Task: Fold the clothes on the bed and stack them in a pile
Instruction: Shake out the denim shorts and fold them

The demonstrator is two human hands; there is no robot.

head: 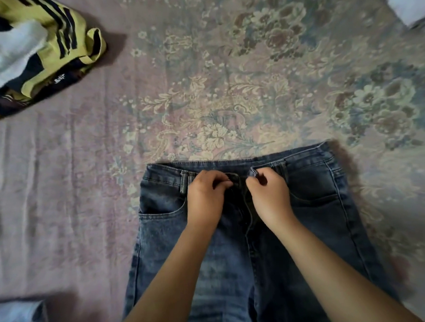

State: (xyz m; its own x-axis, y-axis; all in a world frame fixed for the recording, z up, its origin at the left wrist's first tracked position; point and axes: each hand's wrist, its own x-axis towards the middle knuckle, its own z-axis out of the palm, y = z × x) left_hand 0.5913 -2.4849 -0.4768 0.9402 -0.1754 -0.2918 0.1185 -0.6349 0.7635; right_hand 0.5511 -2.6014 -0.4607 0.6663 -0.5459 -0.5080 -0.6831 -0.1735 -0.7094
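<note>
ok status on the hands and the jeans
Left hand and right hand both pinch the waistband at the fly. Jeans flat on bed, unfolded. Clothes heap far left, not in the way.

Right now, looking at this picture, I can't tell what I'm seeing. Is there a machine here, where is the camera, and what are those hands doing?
There is no machine here, just a person working with two bare hands. The single picture comes from a camera worn on the person's head, looking forward and down, so you see their own arms reaching out. Below them is a bed covered by a floral bedspread. A pair of blue jeans lies flat on it, front side up, waistband away from the person. The left hand and right hand each pinch the waistband beside the open fly. At the upper left lies a heap of unfolded clothes, including a yellow garment with dark stripes and something white.
</note>
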